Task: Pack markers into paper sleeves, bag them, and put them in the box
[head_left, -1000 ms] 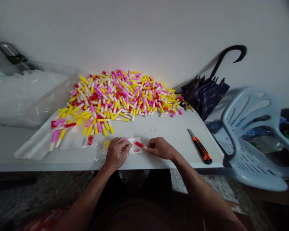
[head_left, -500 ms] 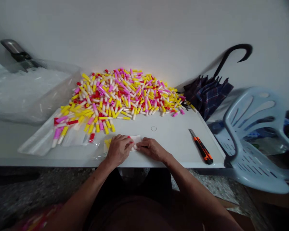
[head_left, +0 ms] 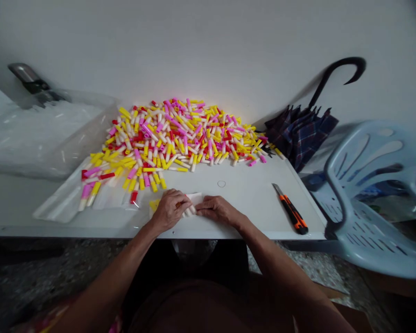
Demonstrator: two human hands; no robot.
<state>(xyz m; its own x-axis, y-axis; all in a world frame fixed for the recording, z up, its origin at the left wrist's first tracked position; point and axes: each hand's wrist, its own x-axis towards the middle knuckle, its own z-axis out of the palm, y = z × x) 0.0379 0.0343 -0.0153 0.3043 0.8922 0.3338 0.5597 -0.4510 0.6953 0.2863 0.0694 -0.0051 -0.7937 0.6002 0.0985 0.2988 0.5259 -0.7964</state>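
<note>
My left hand (head_left: 169, 210) is closed over a few small capped tubes (head_left: 190, 211), whose white ends point out to the right past my fingers. Under both hands lies a flat packet with a white card (head_left: 195, 198) and a yellow patch (head_left: 154, 205) at its left end. Clear film shows around its left side. My right hand (head_left: 217, 209) pinches at the packet's right edge, close to the tubes' ends. What sits between its fingertips is partly hidden. Behind the hands spreads a large heap of yellow, pink, red and white tubes (head_left: 180, 138).
An orange and black utility knife (head_left: 291, 210), blade out, lies on the white table (head_left: 242, 217) at right. A rubber band (head_left: 221, 184) lies beyond my right hand. Big clear plastic bag (head_left: 55, 138) at left; folded umbrella (head_left: 303, 132) and light blue chair (head_left: 364, 185) at right.
My left fingers have shifted, and more of the tubes' white ends now shows beside them. My right hand stays nearly where it was. The view has tilted slightly.
</note>
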